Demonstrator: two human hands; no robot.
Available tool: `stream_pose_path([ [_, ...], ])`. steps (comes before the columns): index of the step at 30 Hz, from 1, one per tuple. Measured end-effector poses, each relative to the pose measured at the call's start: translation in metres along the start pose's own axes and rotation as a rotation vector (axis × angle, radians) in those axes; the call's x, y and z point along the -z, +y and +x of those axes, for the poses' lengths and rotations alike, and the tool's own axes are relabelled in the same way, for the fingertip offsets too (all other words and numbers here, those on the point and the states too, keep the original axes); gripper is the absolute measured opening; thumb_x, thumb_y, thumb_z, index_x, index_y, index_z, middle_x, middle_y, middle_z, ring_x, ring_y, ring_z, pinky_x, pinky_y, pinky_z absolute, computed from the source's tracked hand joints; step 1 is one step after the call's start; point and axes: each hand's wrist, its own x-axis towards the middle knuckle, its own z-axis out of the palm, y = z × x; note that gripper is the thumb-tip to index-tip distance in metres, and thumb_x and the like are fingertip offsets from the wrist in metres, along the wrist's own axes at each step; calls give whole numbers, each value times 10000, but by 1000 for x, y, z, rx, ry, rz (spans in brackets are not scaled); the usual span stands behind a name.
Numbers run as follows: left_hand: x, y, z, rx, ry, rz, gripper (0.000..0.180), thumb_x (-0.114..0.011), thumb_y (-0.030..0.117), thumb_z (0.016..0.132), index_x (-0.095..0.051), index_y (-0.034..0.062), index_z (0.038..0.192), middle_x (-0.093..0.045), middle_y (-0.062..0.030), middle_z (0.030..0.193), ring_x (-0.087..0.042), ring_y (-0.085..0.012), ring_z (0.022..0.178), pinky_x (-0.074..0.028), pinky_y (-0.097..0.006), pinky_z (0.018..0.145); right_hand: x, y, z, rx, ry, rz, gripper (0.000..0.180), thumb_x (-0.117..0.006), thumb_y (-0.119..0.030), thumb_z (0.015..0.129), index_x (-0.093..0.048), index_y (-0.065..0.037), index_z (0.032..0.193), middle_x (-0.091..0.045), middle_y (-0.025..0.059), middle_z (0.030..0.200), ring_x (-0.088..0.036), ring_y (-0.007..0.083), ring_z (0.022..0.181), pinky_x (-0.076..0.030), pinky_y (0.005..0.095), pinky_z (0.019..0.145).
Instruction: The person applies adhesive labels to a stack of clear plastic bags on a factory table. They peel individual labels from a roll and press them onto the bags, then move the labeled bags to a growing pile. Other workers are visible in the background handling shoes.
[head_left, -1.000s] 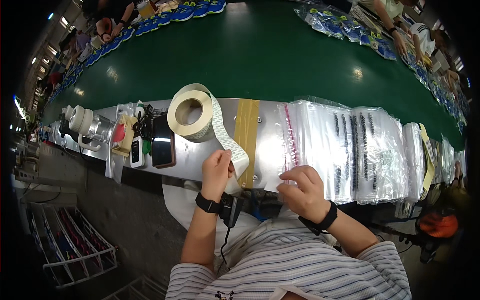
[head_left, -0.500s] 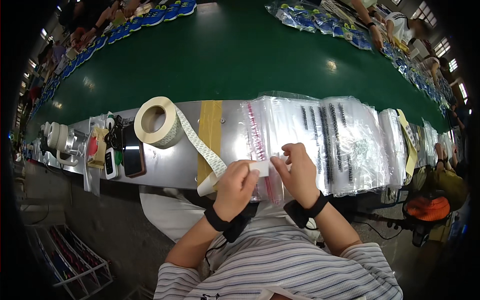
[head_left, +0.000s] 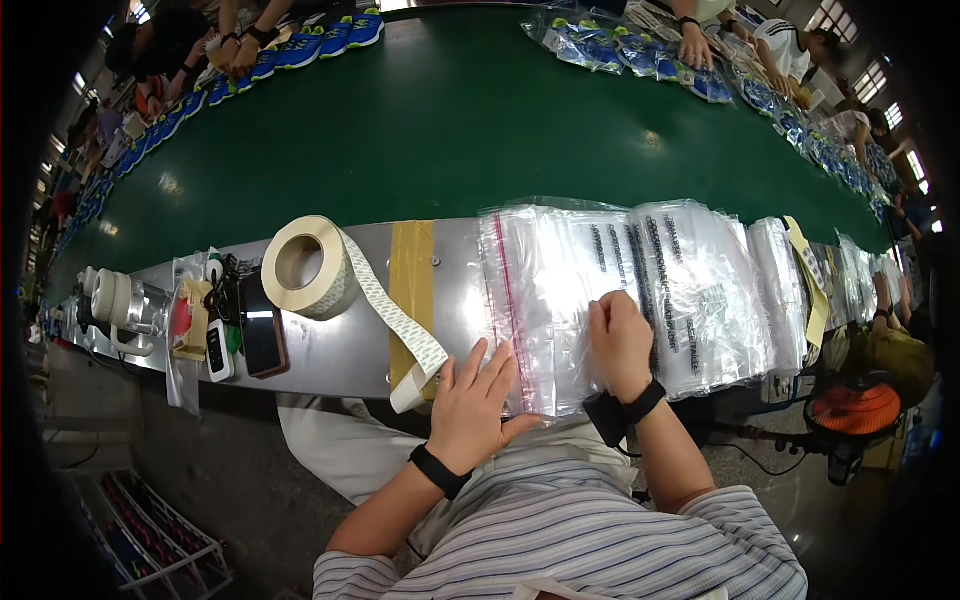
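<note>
My left hand (head_left: 477,400) lies flat with fingers spread on the near left edge of a stack of clear plastic bags (head_left: 560,290) on the metal bench (head_left: 350,345). On the same stack my right hand (head_left: 620,340) presses down, fingers bent, a little to the right. A roll of white label tape (head_left: 305,265) stands left of the bags. Its loose strip (head_left: 400,335) runs down to the bench edge just left of my left hand. Neither hand holds anything that I can see.
More stacks of clear bags (head_left: 700,280) overlap to the right. A phone (head_left: 262,335), small devices and tape rolls (head_left: 110,300) sit at the left end. A green conveyor belt (head_left: 450,130) runs behind, with blue shoes (head_left: 320,40) and other people's hands at its far side.
Both hands let go of the label strip's end and moved onto the bag stack. My left hand has opened flat; the strip end now hangs free at the bench edge.
</note>
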Motion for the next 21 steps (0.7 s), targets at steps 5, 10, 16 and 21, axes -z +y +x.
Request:
stream_pose_path([
  [5, 38, 9, 16, 5, 218, -148, 555, -542, 473, 913, -589, -25, 1154, -606, -180, 1176, -517, -377, 1158, -389, -463, 974, 17, 6, 7, -14, -149, 410, 128, -622, -115, 878, -554, -15, 837, -588, 110, 701, -571, 227, 598, -451, 334, 554],
  [10, 12, 9, 99, 97, -209, -1900, 459, -366, 333, 1025, -589, -63, 1092, -587, -231, 1176, -601, -294, 1075, -477, -398, 943, -6, -18, 3, 43, -353, 1129, 82, -577, -62, 905, -551, 1, 952, -616, 29, 819, -579, 112, 715, -480, 256, 641],
  [16, -32, -13, 124, 552, -431, -2040, 357, -364, 212, 1012, -478, -58, 1216, -584, -210, 1190, -583, -293, 1141, -508, -411, 939, 41, 14, 10, -424, -264, 1097, 107, -510, -127, 953, -521, -51, 878, -534, -2, 792, -503, 62, 702, -424, 211, 664],
  [21, -40, 16, 137, 579, -355, -1314, 334, -404, 38, 918, -476, -27, 1237, -639, -138, 1042, -674, -194, 825, -530, -266, 610, 63, 18, 14, -28, -306, 1060, 89, -550, -88, 946, -511, -22, 900, -548, 35, 873, -509, 95, 787, -430, 241, 734],
])
